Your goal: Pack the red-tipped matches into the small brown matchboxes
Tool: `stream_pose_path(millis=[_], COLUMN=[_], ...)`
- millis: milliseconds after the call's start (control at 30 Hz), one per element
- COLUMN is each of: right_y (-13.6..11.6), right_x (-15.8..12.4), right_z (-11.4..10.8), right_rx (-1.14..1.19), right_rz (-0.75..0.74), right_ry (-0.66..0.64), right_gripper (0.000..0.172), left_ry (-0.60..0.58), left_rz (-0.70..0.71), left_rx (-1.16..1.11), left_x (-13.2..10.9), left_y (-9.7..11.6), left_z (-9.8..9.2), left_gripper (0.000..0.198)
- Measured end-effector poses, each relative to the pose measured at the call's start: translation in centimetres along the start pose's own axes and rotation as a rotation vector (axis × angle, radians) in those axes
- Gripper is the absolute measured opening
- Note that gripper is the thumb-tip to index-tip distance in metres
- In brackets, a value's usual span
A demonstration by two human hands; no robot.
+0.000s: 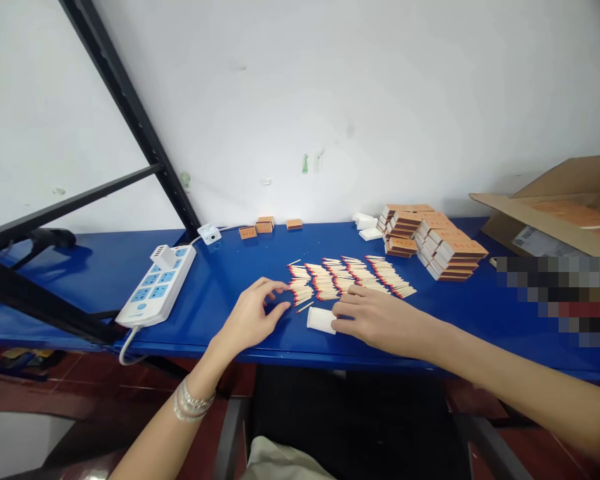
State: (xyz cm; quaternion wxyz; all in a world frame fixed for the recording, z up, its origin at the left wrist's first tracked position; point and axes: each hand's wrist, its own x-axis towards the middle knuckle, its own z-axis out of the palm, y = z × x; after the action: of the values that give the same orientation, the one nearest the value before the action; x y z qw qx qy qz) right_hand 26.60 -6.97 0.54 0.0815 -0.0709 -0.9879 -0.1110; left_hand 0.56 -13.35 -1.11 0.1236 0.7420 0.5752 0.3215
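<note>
My left hand (pixel 257 310) is at the left end of the rows of wooden matches (pixel 325 280), its thumb and fingers apart with a gap between them. Those fingertips are at the nearest matches; whether they touch is hard to tell. A white matchbox tray (pixel 321 320) lies by the table's front edge. My right hand (pixel 373 317) has its fingers closed on the tray's right end, covering that end. The matches lie in several slanted rows, their red heads mostly to the left. One loose match (pixel 305 307) is between the tray and my left hand.
Stacked orange matchboxes (pixel 443 240) stand at the right rear, beside white trays (pixel 367 230). More matchboxes (pixel 265 225) sit along the wall. A power strip (pixel 157 283) and small white camera (pixel 209 233) are left; an open cardboard box (pixel 555 200) is right. A black frame (pixel 135 120) rises left.
</note>
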Motion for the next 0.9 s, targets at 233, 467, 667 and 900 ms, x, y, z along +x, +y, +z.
stream_pose_path(millis=[233,467,667,900], right_y=[4.2,7.9,8.5,8.2], right_x=[3.4,7.4,8.3,8.1], right_z=[0.4,2.9,4.6,4.4], right_rx=[0.386,0.558,0.572,0.486], right_rz=[0.415,0.544,0.581,0.555], right_ry=[0.066,-0.041,-0.147,-0.107], right_gripper=[0.018,0.067,0.118,0.094], left_ry=[-0.143,-0.243,-0.422,-0.437], left_rz=[0.127,0.1,0.086,0.146], left_rx=[0.166,0.184,0.173,0.178], left_x=[4.2,6.6,8.8,8.5], left_y=[-1.1,-3.2,-4.9,-4.9], left_z=[0.9,0.8,0.7,0.2], left_gripper=[0.052,0.07,0.102,0.083])
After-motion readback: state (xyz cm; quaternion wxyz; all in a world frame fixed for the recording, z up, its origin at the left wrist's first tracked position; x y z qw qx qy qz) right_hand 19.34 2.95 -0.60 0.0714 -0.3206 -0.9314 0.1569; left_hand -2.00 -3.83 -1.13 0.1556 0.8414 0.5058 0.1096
